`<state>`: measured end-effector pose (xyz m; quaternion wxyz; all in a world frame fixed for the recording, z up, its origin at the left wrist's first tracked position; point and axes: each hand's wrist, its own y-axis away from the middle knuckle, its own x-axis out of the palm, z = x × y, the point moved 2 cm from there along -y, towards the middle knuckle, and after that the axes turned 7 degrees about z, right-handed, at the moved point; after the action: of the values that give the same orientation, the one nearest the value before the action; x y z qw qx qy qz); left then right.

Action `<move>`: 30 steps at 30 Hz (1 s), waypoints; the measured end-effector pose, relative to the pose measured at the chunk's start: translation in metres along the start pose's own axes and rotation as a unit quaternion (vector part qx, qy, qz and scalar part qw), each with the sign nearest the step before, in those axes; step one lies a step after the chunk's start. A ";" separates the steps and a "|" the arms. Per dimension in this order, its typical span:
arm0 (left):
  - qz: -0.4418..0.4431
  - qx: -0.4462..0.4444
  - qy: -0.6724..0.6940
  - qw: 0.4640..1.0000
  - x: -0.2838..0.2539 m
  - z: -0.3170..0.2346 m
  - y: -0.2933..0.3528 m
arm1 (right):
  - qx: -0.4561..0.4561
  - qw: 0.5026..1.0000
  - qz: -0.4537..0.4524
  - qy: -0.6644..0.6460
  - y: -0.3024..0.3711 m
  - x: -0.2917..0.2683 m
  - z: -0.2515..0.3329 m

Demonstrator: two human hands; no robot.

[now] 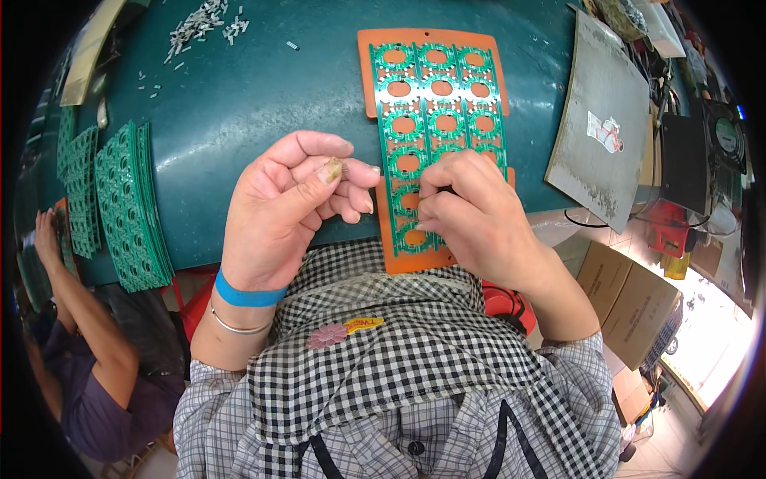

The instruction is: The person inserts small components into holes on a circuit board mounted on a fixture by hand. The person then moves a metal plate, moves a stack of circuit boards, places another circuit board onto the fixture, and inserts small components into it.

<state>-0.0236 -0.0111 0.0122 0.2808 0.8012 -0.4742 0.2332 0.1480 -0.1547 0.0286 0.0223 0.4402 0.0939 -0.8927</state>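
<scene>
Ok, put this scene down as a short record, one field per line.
Left hand: left of the panel, fingers curled, thumb bent toward them; anything held is too small to identify
Right hand: over the panel's lower part, fingers bent; grip contents hidden
Workpiece: green circuit panel on orange board
Surface: teal table
Nearby: stacked green panels, loose white parts

Clock positions from centre. Between 2 and 3 o'clock, the right hand (475, 206) covers part of the green circuit-board panel (425, 128), its own fingertips obscured. At 10, anything in the left hand (286, 193) is too small to identify; likewise, at 11, individual pale parts (196, 25). At 8, dark rim truncates a co-worker (120, 391).
</scene>
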 end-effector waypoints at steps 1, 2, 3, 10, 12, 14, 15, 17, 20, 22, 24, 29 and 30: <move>0.000 0.005 -0.011 1.000 0.000 0.000 0.000 | 0.001 1.000 0.000 0.000 0.000 0.001 0.001; 0.000 0.005 -0.011 1.000 -0.001 -0.001 0.001 | 0.003 1.000 -0.002 0.012 -0.001 0.002 0.003; 0.015 0.003 -0.009 1.000 -0.001 -0.002 0.002 | 0.004 1.000 -0.005 0.024 -0.001 0.002 0.004; -0.016 0.008 -0.152 0.988 0.006 -0.001 0.005 | -0.016 0.996 0.015 0.083 0.002 0.005 0.010; -0.014 0.002 -0.182 0.983 0.013 -0.002 0.006 | -0.048 0.991 0.022 0.122 -0.001 0.005 0.014; 0.007 -0.003 -0.228 0.974 0.018 -0.004 0.007 | -0.042 0.993 0.030 0.105 -0.001 0.002 0.014; 0.006 -0.001 -0.230 0.973 0.020 -0.003 0.007 | -0.036 0.995 0.039 0.087 -0.001 0.001 0.013; 0.011 0.040 -0.229 0.973 0.022 0.000 0.005 | -0.027 0.998 0.040 0.026 -0.002 -0.005 0.007; 0.027 0.052 -0.246 0.967 0.024 0.000 0.002 | 0.001 0.997 0.002 -0.075 -0.011 -0.015 0.001; 0.036 0.058 -0.257 0.964 0.026 0.001 0.001 | 0.063 0.984 -0.059 -0.158 -0.019 -0.023 0.004; 0.050 0.066 -0.286 0.955 0.029 0.000 -0.001 | 0.077 0.976 -0.067 -0.194 -0.029 -0.023 0.006; 0.078 0.035 -0.222 0.971 0.034 -0.004 -0.010 | 0.012 0.976 -0.021 -0.218 -0.039 -0.031 -0.004; 0.089 -0.002 -0.160 0.983 0.035 -0.006 -0.012 | 0.004 0.973 -0.028 -0.230 -0.040 -0.033 -0.006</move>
<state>0.0020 -0.0242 0.0361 0.1813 0.7822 -0.5829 0.1250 0.1678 -0.1155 0.0571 0.0166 0.2201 0.0944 -0.9708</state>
